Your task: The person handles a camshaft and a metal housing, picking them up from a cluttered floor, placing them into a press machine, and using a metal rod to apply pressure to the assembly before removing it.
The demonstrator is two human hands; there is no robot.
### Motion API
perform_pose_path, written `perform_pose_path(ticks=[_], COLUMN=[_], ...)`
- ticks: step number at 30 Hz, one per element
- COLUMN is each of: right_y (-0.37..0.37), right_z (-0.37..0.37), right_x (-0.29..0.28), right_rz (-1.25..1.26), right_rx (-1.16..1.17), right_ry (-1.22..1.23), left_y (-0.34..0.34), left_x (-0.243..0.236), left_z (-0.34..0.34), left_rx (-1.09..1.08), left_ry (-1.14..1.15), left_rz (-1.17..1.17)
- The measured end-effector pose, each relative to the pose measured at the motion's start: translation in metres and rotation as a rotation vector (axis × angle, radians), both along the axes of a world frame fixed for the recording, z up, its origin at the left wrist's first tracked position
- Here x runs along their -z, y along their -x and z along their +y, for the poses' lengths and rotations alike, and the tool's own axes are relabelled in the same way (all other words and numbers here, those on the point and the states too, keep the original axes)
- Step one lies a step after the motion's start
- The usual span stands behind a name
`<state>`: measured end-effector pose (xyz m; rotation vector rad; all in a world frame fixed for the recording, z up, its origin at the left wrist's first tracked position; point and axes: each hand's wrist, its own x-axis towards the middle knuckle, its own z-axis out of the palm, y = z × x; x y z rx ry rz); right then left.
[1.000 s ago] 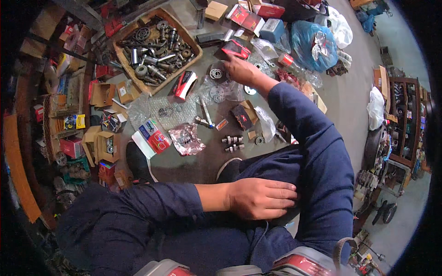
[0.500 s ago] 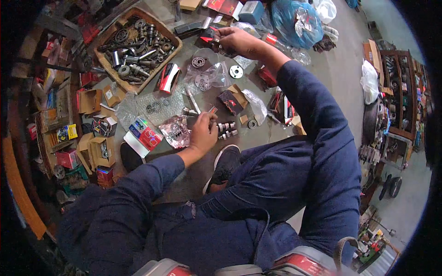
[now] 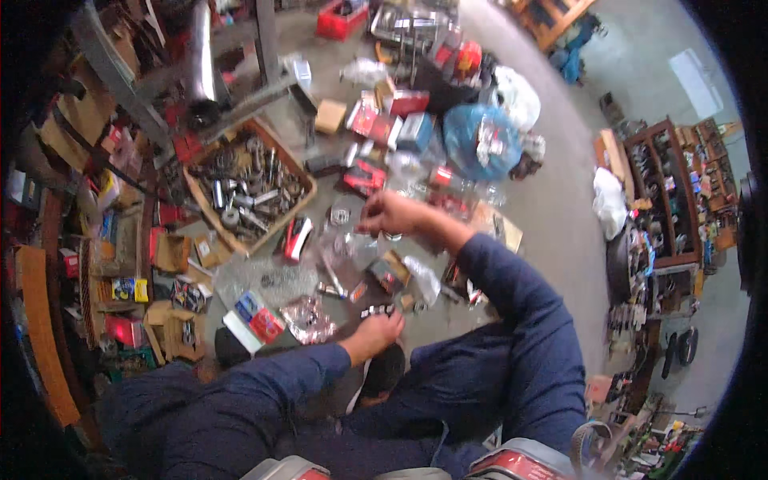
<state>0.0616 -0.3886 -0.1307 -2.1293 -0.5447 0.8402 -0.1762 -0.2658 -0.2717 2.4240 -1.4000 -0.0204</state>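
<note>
My left hand point(image 3: 374, 334) is low over the floor with its fingers curled at a short lobed metal shaft, like a camshaft point(image 3: 377, 310). Its fingers partly cover the metal. My right hand point(image 3: 394, 214) reaches farther out, above clear plastic bags point(image 3: 364, 248), with fingertips bent together. Motion blur hides what, if anything, is pinched there. A round bearing point(image 3: 340, 216) lies just left of it. Between the hands sit a small dark box with a brown flap point(image 3: 390, 272), a small orange-brown packet point(image 3: 358, 292) and a pale rod point(image 3: 331, 274).
A wooden tray point(image 3: 232, 240) full of metal gears and shafts stands at the left. Bubble wrap point(image 3: 248, 276), a silver foil bag point(image 3: 308, 318) and a red-and-white box point(image 3: 254, 320) lie nearer. A blue plastic bag point(image 3: 480, 140) sits at the back. Shelving point(image 3: 664, 192) stands at right.
My view has tilted up, so the floor items sit lower in it. My left hand has let go of the small packet and moved to the lobed shaft. My right hand has drawn nearer.
</note>
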Motion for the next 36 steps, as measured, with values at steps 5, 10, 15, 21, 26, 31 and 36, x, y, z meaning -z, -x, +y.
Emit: perform_pose_path(ticks=[5, 10, 15, 21, 26, 31, 36], right_y=[0.022, 0.055, 0.084, 0.077, 0.069, 0.07, 0.069], right_z=[0.022, 0.03, 0.027, -0.006, -0.001, -0.007, 0.004], right_x=[-0.097, -0.171, -0.208, -0.186, -0.189, -0.194, -0.186], right_rz=[-0.107, -0.333, -0.228, -0.344, -0.474, -0.494, -0.556], right_rx=[-0.011, 0.095, 0.435, 0.727, 0.804, 0.81, 0.758], right_ry=[-0.103, -0.198, -0.338, -0.416, -0.478, -0.346, -0.521], left_y=[0.006, -0.001, -0.013, -0.108, -0.207, -0.212, -0.201], left_x=[0.02, 0.031, 0.011, -0.093, -0.14, -0.239, -0.255], left_z=[-0.008, -0.011, -0.015, -0.036, 0.009, 0.051, 0.054], left_rx=[0.051, 0.216, 0.248, 0.035, -0.295, -0.448, -0.378], left_ry=[-0.08, -0.072, -0.056, 0.373, 1.137, 1.658, 1.822], left_rz=[0.183, 0.108, 0.284, 0.669, 0.509, 0.833, 0.861])
